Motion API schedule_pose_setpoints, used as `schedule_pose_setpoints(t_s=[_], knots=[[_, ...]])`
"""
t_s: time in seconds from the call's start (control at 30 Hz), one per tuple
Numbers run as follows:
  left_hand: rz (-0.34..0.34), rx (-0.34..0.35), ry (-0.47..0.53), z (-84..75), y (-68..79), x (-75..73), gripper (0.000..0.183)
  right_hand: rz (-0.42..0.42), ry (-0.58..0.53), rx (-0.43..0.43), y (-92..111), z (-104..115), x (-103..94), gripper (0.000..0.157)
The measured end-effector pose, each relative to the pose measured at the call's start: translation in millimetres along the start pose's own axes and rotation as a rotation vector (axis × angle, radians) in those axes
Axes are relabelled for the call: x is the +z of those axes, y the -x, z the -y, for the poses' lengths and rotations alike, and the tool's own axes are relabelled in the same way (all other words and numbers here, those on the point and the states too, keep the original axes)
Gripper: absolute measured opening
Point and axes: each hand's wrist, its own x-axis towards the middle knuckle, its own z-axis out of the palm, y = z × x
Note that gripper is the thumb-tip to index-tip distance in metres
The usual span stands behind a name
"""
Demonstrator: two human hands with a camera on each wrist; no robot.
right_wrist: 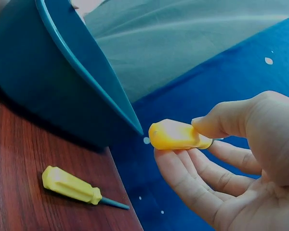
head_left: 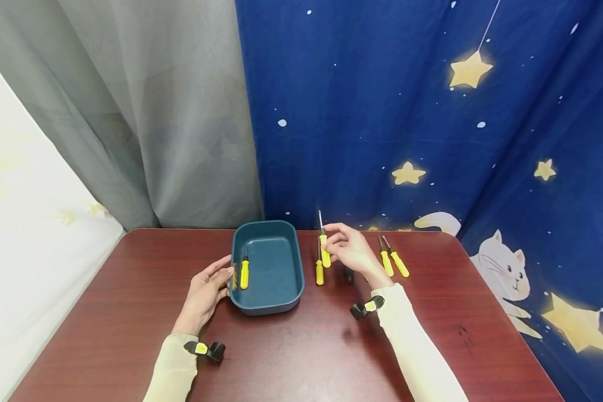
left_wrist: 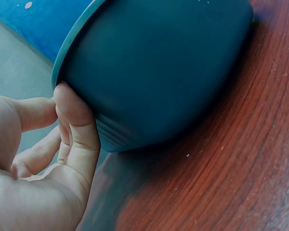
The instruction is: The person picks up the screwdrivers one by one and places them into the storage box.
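My left hand (head_left: 203,291) pinches the left rim of a dark teal plastic bin (head_left: 267,310), thumb and fingers meeting at its edge in the left wrist view. One yellow-handled screwdriver (head_left: 244,274) lies inside the bin near that side. Raised over the table to the bin's right, my right hand (head_left: 350,250) holds another screwdriver (head_left: 325,255) by its yellow handle (right_wrist: 176,135), shaft pointing away toward the curtain. Below it a third screwdriver (head_left: 319,274) rests on the wood, between bin and hand.
Two more yellow-handled screwdrivers (head_left: 399,263) lie side by side right of my right wrist. Partly hidden under that hand is a dark object (head_left: 348,273). The reddish-brown table (head_left: 291,357) ends at a blue star-patterned curtain (head_left: 341,139) and a grey curtain (head_left: 196,123).
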Motion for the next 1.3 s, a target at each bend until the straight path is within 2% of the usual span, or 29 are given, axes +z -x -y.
schedule_pose_setpoints(t_s=[0.53, 1.3], knots=[[-0.002, 0.004, 0.01, 0.0, 0.4, -1.8, 0.049, 0.078, 0.053, -0.006, -12, 10, 20.6, 0.043], [0.028, 0.009, 0.025, 3.3, -0.7, 1.6, 0.051, 0.122, 0.098, 0.009, -16, 26, 40.7, 0.042]])
